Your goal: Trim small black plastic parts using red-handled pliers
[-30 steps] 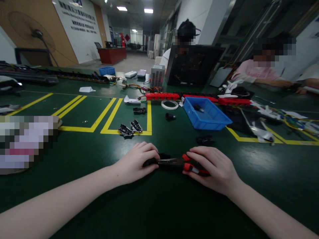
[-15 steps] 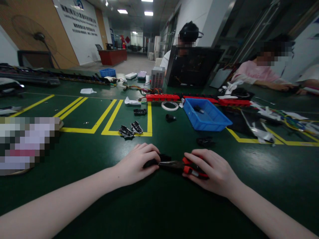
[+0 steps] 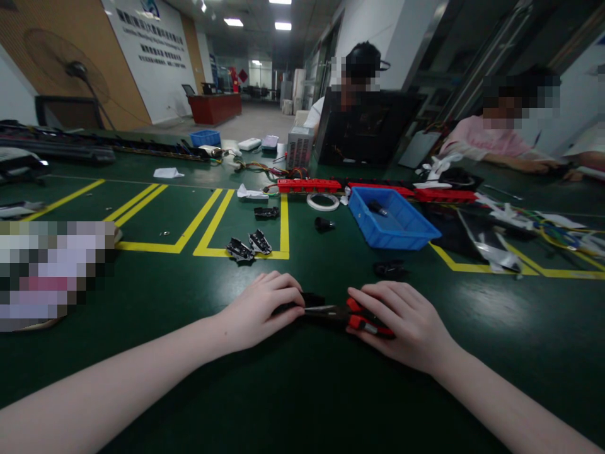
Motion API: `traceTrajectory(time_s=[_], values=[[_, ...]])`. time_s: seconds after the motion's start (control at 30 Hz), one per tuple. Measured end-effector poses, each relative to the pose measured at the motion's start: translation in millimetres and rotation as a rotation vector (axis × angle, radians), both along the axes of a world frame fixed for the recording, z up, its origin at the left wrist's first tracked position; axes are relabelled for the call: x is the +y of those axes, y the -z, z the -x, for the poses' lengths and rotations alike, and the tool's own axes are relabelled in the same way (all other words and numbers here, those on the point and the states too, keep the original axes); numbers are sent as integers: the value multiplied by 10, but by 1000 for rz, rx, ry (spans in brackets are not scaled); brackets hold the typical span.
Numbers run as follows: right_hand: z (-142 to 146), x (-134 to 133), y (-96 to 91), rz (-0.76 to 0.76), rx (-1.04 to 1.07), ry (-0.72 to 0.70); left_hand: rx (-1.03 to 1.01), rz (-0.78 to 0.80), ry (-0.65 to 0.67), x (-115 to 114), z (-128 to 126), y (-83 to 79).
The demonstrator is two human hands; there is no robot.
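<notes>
My right hand (image 3: 401, 321) is closed round the red handles of long-nose pliers (image 3: 333, 313), whose jaws point left. My left hand (image 3: 265, 309) grips a black plastic part (image 3: 312, 299), its near portion hidden under the fingers. The tips of the pliers meet this part right beside my left thumb; what exactly they bite is too small to tell. Beyond my left hand lie two grey-and-black shell pieces (image 3: 249, 246) side by side. Another black piece (image 3: 390, 270) rests past my right hand.
A blue tray (image 3: 401, 236) holding a dark item stands beyond my right hand. Near it are a black cone-shaped piece (image 3: 324, 224) and a white ring (image 3: 322, 202). Red strips (image 3: 309, 185) lie farther back. Two people sit across the table (image 3: 179, 403), one behind a dark computer case (image 3: 371, 126).
Both hands stay in nearly the same place. The left thumb and the plier tips have shifted very slightly; the grip on both things is unchanged.
</notes>
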State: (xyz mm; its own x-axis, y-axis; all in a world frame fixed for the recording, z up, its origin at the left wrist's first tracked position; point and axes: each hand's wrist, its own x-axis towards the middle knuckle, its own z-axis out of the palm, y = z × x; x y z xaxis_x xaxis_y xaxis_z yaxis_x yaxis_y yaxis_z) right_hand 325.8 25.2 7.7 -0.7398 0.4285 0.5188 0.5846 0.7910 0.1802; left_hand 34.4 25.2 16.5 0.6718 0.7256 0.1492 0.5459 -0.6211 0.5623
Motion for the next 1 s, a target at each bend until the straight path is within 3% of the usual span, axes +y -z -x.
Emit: traceTrajectory(time_s=[0.17,0.67,1.0], values=[[-9,-8,15,-31,-2,16,2,1,6,8,2,7],[24,-10,-2,148,26,20,0,8,0,-15,7,-19],[27,-5,-6,210,41,43,-9,-28,-2,9,4,62]])
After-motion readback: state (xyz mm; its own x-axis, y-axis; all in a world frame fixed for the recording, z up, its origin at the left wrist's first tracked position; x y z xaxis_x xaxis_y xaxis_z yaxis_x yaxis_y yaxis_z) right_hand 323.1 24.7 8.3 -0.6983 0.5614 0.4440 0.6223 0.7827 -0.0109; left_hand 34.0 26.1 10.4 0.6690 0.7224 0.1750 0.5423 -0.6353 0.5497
